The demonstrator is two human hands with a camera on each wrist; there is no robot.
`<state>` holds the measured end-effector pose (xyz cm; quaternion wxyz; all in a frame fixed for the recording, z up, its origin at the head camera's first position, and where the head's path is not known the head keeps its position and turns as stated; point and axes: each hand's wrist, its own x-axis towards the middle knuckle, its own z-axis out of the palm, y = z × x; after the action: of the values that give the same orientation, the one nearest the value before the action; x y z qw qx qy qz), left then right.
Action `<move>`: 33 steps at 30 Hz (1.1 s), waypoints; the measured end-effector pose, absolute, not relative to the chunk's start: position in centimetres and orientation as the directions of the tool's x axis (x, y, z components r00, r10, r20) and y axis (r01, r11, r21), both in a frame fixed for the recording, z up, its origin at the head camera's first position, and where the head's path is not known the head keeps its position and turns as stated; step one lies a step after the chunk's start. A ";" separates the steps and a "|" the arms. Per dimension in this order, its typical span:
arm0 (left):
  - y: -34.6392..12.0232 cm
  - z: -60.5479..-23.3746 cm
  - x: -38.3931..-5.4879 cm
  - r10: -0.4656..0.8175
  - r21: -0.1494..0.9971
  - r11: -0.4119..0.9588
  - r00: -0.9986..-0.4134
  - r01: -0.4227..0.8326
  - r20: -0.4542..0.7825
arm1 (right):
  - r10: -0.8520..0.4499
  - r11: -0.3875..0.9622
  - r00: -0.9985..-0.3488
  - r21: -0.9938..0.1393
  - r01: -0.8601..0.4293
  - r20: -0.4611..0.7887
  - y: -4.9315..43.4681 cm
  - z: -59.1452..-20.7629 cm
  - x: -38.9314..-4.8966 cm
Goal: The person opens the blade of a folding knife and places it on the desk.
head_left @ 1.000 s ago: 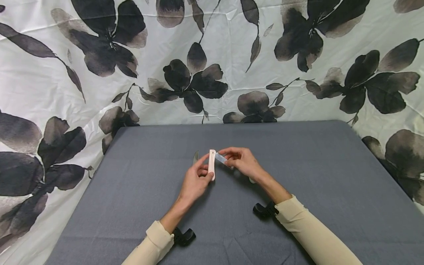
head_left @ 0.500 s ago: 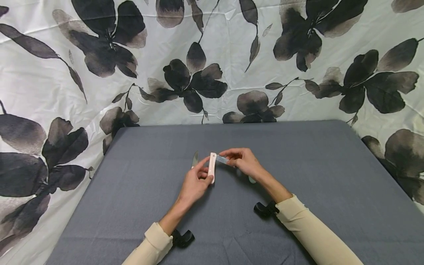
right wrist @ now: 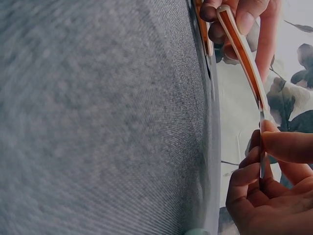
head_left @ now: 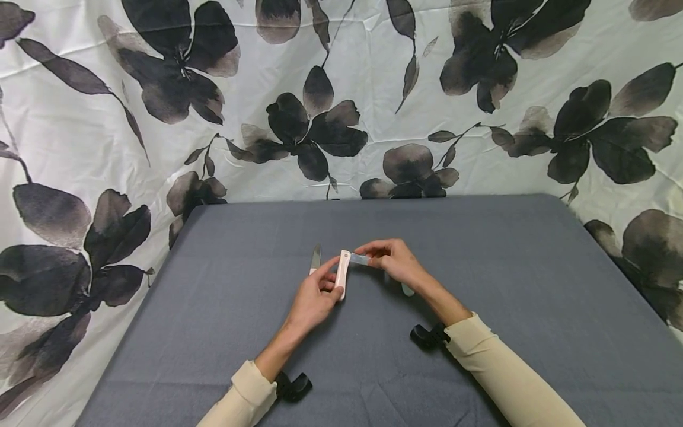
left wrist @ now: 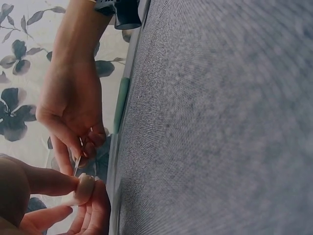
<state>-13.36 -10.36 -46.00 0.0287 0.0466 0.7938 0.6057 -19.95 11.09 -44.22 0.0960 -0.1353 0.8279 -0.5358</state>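
My left hand (head_left: 315, 302) grips the pale pink handle of a folding knife (head_left: 343, 276), fingers on one side and thumb near its lower end. The knife's blade (head_left: 360, 259) stands out sideways from the handle's top, partly unfolded. Between thumb and fingers my right hand (head_left: 393, 261) pinches that blade, hiding its tip. In the right wrist view the handle's slot (right wrist: 242, 49) shows orange inside, and the blade (right wrist: 261, 117) comes out of its end. The left wrist view has the handle end (left wrist: 84, 188) held by the left fingers.
A second knife (head_left: 316, 256) lies behind my left hand, blade pointing away and its handle mostly hidden. Under my right wrist a green handle (head_left: 408, 290) shows on the grey cloth-covered table (head_left: 507, 267). A floral sheet (head_left: 373, 89) hangs behind the table.
The pink knife has come slightly down and nearer, its handle now leaning a little right at the top. The blade has swung further out from the handle, closer to level, with both hands keeping hold.
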 end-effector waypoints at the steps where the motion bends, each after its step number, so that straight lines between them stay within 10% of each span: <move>1: -10.4 -46.0 -13.4 0.111 0.964 0.262 -0.994 0.039 0.010 | -0.326 0.392 -0.945 -0.912 -0.120 -0.015 11.1 -44.2 -20.0; 33: -11.0 -45.0 -15.6 0.179 0.953 0.304 -0.983 0.006 -0.051 | -0.337 0.434 -0.941 -0.894 -0.114 -0.044 11.7 -43.8 -23.0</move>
<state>-15.60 -11.05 -44.95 0.0736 0.0575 0.8040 0.5873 -22.97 11.73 -43.83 0.1084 -0.1341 0.8398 -0.5148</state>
